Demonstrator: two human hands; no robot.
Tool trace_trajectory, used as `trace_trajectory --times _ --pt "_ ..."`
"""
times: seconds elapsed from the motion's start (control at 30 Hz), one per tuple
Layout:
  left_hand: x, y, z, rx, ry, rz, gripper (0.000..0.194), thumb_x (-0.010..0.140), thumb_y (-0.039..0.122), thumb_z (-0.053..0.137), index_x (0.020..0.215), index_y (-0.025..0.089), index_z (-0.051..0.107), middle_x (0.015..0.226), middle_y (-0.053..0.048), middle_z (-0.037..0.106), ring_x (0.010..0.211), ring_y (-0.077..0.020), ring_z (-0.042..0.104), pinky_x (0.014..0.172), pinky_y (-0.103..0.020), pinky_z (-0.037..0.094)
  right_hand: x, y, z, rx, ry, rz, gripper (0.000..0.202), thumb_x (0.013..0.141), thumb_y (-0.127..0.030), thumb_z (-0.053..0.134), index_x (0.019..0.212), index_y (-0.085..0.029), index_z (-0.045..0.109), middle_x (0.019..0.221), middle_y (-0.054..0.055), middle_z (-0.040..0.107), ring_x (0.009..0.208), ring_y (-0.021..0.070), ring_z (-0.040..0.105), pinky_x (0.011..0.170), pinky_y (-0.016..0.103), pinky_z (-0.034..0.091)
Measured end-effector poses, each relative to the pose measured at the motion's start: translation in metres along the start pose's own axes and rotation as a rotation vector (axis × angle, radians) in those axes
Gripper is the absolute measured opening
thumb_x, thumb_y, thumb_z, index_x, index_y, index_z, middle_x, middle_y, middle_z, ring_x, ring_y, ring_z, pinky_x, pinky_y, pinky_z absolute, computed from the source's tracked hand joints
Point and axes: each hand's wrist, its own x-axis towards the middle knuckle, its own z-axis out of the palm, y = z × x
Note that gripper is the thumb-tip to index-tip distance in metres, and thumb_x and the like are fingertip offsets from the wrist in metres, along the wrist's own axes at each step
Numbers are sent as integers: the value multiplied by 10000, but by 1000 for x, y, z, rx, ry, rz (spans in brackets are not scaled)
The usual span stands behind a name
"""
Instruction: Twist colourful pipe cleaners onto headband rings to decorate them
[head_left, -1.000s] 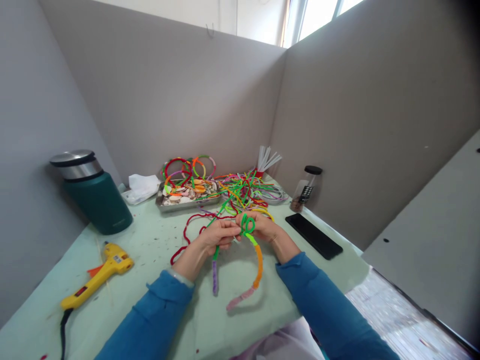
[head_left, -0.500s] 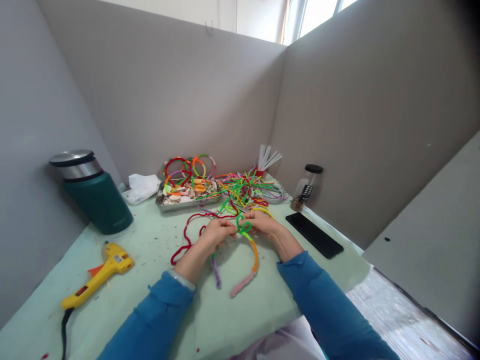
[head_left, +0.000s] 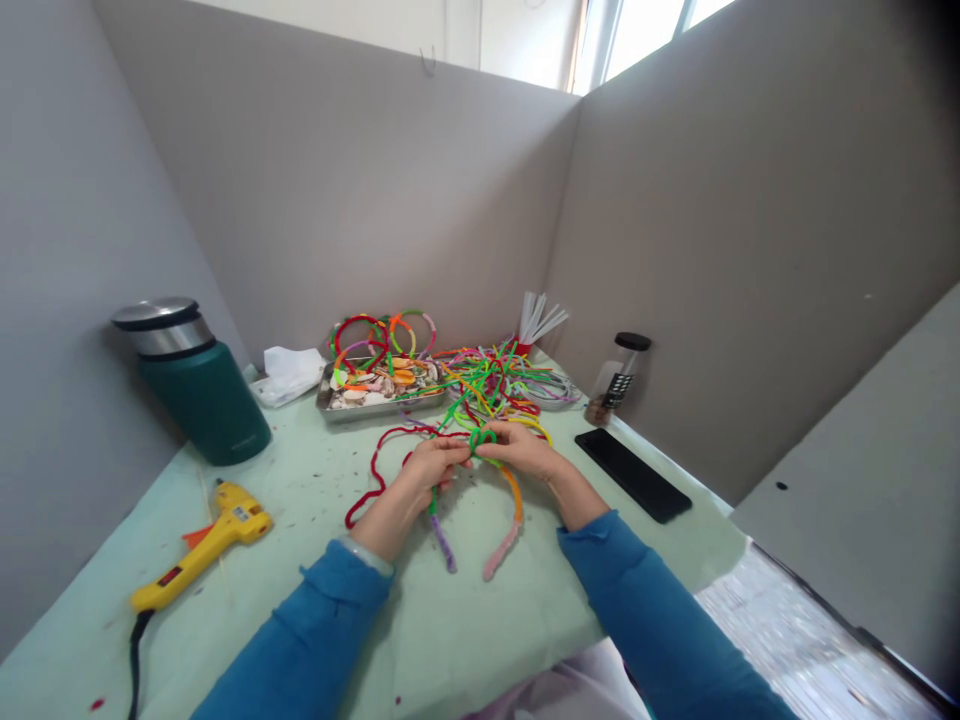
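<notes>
A headband wrapped in coloured pipe cleaner [head_left: 516,492] curves over the green table, with an orange part and a pink end on the right and a purple end on the left. Green pipe cleaner loops [head_left: 481,438] stand at its top. My left hand [head_left: 435,468] pinches the band at the left side of the loops. From the right, my right hand [head_left: 519,448] has its fingers closed on the green loops. A dark red fuzzy strand [head_left: 375,462] lies curled beyond and beside my left hand.
A yellow glue gun [head_left: 217,540] and a green bottle [head_left: 206,400] are at the left. A metal tray [head_left: 379,408] of shells, a pile of pipe cleaners [head_left: 495,385], white sticks [head_left: 538,320], a jar [head_left: 616,380] and a black phone [head_left: 632,474] stand or lie further back.
The headband has turned a little, its pink and purple ends shifting right. The green loops look smaller and more covered by my right hand's fingers. The view has shifted slightly.
</notes>
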Motion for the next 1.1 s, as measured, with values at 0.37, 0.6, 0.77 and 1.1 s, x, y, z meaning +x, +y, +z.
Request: trace_trajectory --times 0.37,0.6,0.77,1.1 --pt "8 -10 2 206 86 89 201 642 219 663 803 100 688 574 -6 588 368 -57 367 350 -219 255 4 -2 7 -202 89 7 134 727 -293 579 720 -160 594 666 -27 522 631 115 449 586 226 323" --pt "8 -11 12 254 181 95 140 676 137 577 753 129 694 565 12 591 350 -54 369 356 -212 274 14 2 27 -396 344 2 68 657 -187 569 628 -173 509 693 -3 514 715 153 478 659 253 351" --pt "9 -12 15 241 281 77 136 693 123 546 715 142 679 527 26 548 339 -56 361 349 -211 262 21 5 41 -540 513 -13 62 651 -140 541 621 -177 501 766 31 538 773 178 494 712 290 366" --pt "2 1 5 -46 42 57 267 628 300 715 813 141 606 456 87 403 331 -40 290 357 -206 289 5 -2 17 144 119 122 227 638 -274 668 823 -177 578 712 -9 621 549 106 498 511 234 386"
